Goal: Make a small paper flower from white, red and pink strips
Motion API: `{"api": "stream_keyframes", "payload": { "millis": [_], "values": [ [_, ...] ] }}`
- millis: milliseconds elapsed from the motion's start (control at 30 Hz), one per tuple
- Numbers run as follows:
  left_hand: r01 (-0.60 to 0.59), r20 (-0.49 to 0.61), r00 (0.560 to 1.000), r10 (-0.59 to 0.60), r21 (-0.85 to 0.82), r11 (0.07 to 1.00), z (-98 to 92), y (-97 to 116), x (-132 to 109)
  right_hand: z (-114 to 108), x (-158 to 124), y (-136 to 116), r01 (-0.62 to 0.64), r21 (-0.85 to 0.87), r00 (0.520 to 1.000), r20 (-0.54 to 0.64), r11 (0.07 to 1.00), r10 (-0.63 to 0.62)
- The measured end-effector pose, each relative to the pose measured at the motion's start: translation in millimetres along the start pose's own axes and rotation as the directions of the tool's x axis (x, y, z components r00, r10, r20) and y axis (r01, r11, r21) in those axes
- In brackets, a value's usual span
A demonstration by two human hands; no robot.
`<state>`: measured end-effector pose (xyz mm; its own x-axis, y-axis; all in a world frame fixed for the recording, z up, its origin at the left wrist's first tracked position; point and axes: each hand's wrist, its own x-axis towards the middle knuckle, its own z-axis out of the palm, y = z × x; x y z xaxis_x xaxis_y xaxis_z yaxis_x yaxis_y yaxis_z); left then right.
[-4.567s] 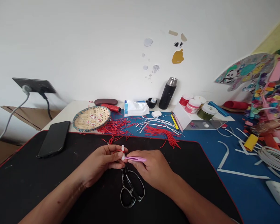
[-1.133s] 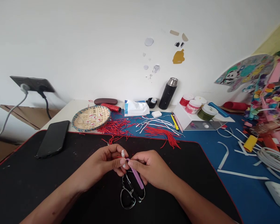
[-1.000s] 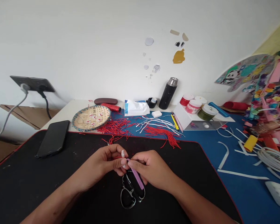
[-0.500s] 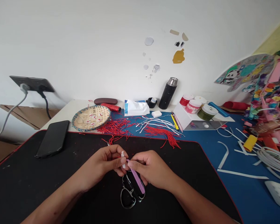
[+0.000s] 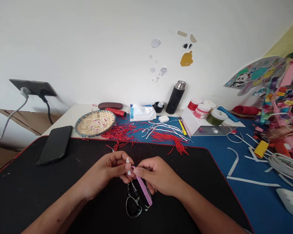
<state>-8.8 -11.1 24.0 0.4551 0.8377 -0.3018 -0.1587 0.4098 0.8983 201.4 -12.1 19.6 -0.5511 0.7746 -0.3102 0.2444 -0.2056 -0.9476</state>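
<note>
My left hand [image 5: 118,167] pinches a small white folded piece [image 5: 128,161] between thumb and fingers. A bit of red cord [image 5: 122,164] shows beside that piece. Closed around a slim lilac tool [image 5: 144,191], tweezers-like in shape, my right hand [image 5: 158,175] keeps its narrow tip close to the left fingertips. Whether the tip touches the white piece is hidden by the fingers. Just below both hands, scissors [image 5: 133,215] with looped dark and grey handles lie on the black mat [image 5: 51,198]; their blades are mostly covered.
Behind the mat are a woven basket [image 5: 81,125] with small red-and-white pieces, red cords [image 5: 171,139], white cords [image 5: 158,127], and tissues [image 5: 143,113]. A black flask [image 5: 175,100] and paint jars [image 5: 216,117] stand farther back. A phone [image 5: 55,145] lies left; white strips [image 5: 254,181] lie right.
Almost nothing differs; both hands keep their grip and place, and the whole view has shifted very slightly.
</note>
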Motion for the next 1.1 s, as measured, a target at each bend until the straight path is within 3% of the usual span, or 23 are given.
{"api": "stream_keyframes", "payload": {
  "millis": [233,333,433,667,867,1100],
  "values": [
    [-0.093,-0.162,0.984,0.075,-0.110,0.990,-10.2,1,4,-2,3,5,0.035,0.029,0.999,-0.037,0.999,-0.034],
    [-0.110,-0.212,0.974,0.078,-0.141,0.984,-12.2,0,6,-3,6,9,0.070,-0.054,0.992,-0.100,0.996,-0.076],
    [-0.093,-0.229,0.972,0.052,-0.171,0.981,-12.7,-3,7,-8,11,11,0.100,-0.149,0.974,-0.186,0.984,-0.127],
    [-0.068,-0.213,0.976,0.036,-0.145,0.987,-8.5,-3,6,-28,27,15,0.102,0.163,0.962,-0.267,0.981,-0.056],
    [-0.077,-0.190,0.979,0.068,-0.040,0.996,-3.9,-2,6,-25,22,16,0.196,-0.024,0.875,-0.446,0.980,-0.186],
    [-0.080,-0.110,0.989,0.098,0.160,0.984,2.3,-5,5,-10,14,10,0.197,0.018,0.949,-0.254,0.980,-0.186]
  ]
}}
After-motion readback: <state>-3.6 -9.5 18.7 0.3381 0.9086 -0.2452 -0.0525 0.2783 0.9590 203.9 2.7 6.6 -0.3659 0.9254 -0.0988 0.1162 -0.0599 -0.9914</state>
